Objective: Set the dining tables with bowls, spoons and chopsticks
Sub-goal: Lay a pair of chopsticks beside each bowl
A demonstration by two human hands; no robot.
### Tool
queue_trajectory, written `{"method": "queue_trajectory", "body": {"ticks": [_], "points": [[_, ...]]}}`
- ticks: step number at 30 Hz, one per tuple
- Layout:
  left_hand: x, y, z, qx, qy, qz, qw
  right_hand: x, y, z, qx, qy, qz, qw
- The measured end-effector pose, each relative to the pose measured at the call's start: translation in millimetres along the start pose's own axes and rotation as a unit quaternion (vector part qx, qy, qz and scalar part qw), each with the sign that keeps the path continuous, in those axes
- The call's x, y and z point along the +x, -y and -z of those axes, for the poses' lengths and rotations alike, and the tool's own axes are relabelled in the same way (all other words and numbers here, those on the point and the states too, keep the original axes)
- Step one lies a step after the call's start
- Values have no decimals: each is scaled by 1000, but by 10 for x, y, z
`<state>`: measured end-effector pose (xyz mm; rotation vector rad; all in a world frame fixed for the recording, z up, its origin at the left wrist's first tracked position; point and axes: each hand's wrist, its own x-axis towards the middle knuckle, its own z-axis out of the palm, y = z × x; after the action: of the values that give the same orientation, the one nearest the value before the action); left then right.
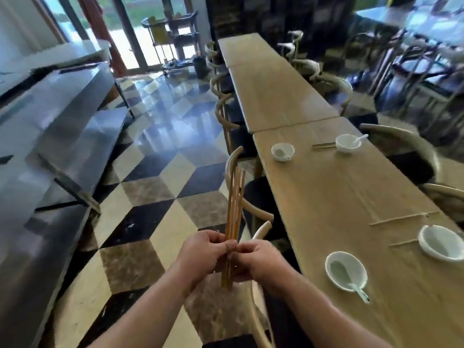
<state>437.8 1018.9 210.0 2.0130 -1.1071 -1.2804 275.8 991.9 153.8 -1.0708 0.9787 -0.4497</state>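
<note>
Checkered glossy floor [160,187], wooden chairs [223,109], daylit glass doors [140,28]

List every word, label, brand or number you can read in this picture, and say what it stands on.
None: no text can be read in this view.
The yellow panel on the far cart: too blurred to tell whether it bears text.
The white bowls on the table: no marks show.
The bundle of chopsticks gripped by the left hand and right hand: no print shows.

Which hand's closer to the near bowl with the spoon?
Right. The right hand grips the chopstick bundle left of the bowl; the left hand holds it from the far side.
</note>
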Motion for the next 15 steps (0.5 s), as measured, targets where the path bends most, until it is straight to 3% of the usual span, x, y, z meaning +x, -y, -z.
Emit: {"method": "queue_trajectory", "body": {"ticks": [7, 15], "points": [[1005, -511, -17, 57, 179, -120, 975, 334, 237, 233, 52, -205, 16, 977], [1413, -756, -591, 161, 378, -156, 898, 98, -20, 114, 165, -432, -7, 886]]}}
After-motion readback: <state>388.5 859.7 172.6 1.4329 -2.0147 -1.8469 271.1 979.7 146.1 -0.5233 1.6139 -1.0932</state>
